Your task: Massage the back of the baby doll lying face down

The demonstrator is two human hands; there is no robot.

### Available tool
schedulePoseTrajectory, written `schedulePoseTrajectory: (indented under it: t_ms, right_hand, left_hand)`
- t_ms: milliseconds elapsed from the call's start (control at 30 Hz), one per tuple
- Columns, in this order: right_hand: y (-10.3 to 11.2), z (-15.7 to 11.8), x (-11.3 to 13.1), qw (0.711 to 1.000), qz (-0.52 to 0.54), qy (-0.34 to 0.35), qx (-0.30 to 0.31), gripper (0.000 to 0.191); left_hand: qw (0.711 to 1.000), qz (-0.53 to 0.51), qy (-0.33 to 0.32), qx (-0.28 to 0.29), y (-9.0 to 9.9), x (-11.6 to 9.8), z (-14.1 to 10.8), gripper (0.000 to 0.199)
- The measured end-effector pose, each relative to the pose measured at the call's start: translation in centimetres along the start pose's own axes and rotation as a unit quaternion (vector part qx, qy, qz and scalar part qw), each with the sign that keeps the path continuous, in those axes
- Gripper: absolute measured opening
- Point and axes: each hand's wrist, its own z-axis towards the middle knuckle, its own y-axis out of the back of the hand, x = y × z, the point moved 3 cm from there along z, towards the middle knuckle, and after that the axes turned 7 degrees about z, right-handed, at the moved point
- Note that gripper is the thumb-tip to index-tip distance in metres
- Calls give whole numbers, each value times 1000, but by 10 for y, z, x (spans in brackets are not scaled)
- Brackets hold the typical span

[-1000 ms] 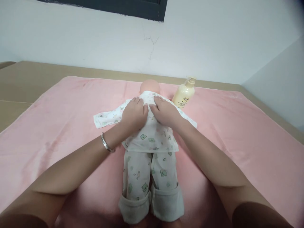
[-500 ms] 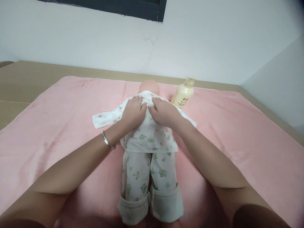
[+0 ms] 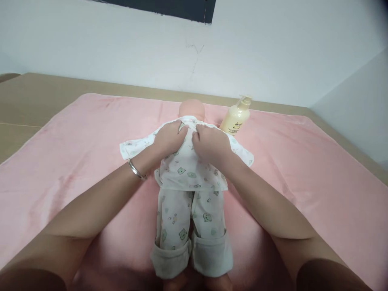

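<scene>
A baby doll lies stretched out with its smooth bald head (image 3: pixel 192 108) away from me and its feet toward me. It wears a white printed shirt (image 3: pixel 190 173) and matching trousers (image 3: pixel 176 218) with thick turned-up cuffs. Which side of the doll faces up, I cannot tell. My left hand (image 3: pixel 170 136), with a silver bangle at the wrist, is closed on the shirt near the left shoulder. Opposite it, my right hand (image 3: pixel 212 144) has its fingers curled into the shirt by the right shoulder. The fingertips are partly hidden.
A pale yellow pump bottle (image 3: pixel 237 117) stands just right of the doll's head. Beneath everything spreads a pink blanket (image 3: pixel 91 133) on a wooden table (image 3: pixel 54 91). A white wall (image 3: pixel 136 52) rises behind the table's far edge.
The fingers of both hands have curled in more on the shirt, and its collar has shifted slightly. The view has tilted a little; the doll and bottle stay in place.
</scene>
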Motion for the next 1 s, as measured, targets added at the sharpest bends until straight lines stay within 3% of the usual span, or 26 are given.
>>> schedulePoseTrajectory:
  t_ms: [267, 433, 600, 833, 900, 1000]
  right_hand:
    - [-20, 29, -23, 996, 79, 26, -23, 53]
    - [-20, 11, -9, 998, 24, 41, -29, 57]
    - [-18, 2, -2, 998, 23, 53, -31, 58]
    - [-15, 25, -16, 997, 60, 45, -6, 51]
    - [-15, 21, -13, 998, 50, 40, -7, 48]
    - [-15, 4, -2, 998, 19, 54, -19, 47]
  left_hand:
    - [993, 81, -38, -81, -9, -16, -19, 43]
    - [999, 21, -10, -28, -5, -6, -7, 43]
    - [999, -9, -15, -36, -7, 1, 1, 49]
    - [985, 84, -101, -112, -15, -23, -30, 48]
    - [985, 86, -115, -94, -13, -26, -32, 47]
    - [995, 47, -77, -45, -5, -17, -19, 43]
